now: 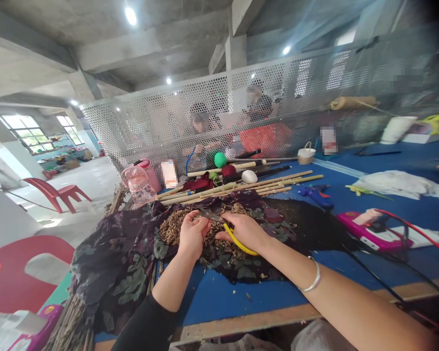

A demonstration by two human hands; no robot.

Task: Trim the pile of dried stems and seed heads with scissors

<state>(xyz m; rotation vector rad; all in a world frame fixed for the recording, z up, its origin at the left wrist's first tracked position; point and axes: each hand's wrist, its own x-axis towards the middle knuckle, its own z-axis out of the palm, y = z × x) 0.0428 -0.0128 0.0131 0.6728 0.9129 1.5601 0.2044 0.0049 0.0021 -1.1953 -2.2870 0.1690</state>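
My right hand (243,231) grips a pair of scissors with yellow handles (238,241); their dark blades point left toward my other hand. My left hand (194,233) is closed in a pinch near the blade tips, and what lies between its fingers is too small to make out. Both hands are above a heap of brown dried plant bits (171,225). The heap rests on a dark floral cloth (111,258) spread over the blue table (219,300).
Bamboo sticks (205,194), yarn balls (220,159) and a pink bottle (149,175) lie beyond the cloth. On the right are a blue glue gun (316,196), a magenta power strip (369,234) with cords, and white plastic (402,184). A perforated metal screen (139,131) stands behind, with people beyond it.
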